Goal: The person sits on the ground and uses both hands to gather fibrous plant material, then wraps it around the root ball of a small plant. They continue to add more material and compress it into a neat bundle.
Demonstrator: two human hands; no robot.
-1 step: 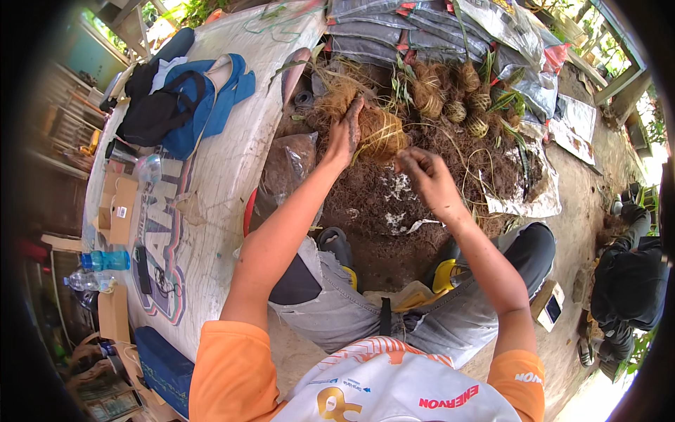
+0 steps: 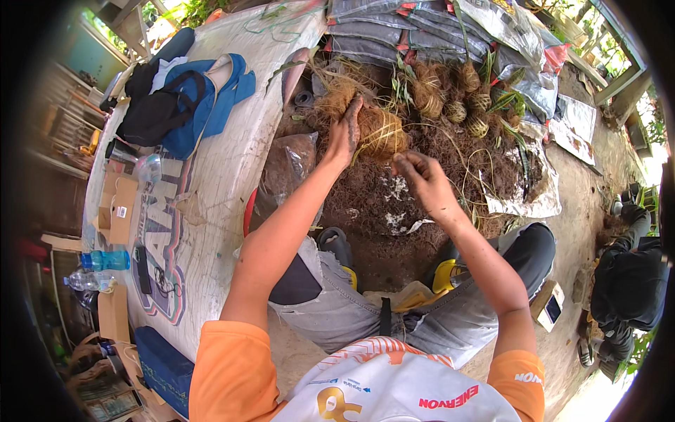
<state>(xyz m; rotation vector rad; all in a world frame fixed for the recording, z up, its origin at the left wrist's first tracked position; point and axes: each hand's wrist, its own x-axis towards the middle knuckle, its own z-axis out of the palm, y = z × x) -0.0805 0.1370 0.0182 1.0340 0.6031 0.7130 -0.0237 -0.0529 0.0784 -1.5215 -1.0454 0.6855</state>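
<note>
A coconut-fibre ball bound with yellowish straw-like strands (image 2: 382, 135) hangs over a heap of dark soil and fibre (image 2: 365, 197). My left hand (image 2: 343, 135) is closed on its left side, the thumb side up and the far fingers hidden behind it. At the ball's lower right edge, my right hand (image 2: 420, 176) has its thumb and fingers pinched together; whatever sits between them is too small to make out. Loose brown fibre (image 2: 339, 98) sticks out beyond my left fingers.
Several similar wrapped balls with green leaves (image 2: 429, 98) lie beyond the heap, before stacked grey sacks (image 2: 373, 32). To the left stands a white table (image 2: 218, 204) with a blue bag (image 2: 211, 98). A phone (image 2: 553, 309) lies at right, near a person in dark clothes (image 2: 629, 285).
My right hand has shifted very slightly to the left at the ball's lower edge. My left hand and the ball stay almost where they were.
</note>
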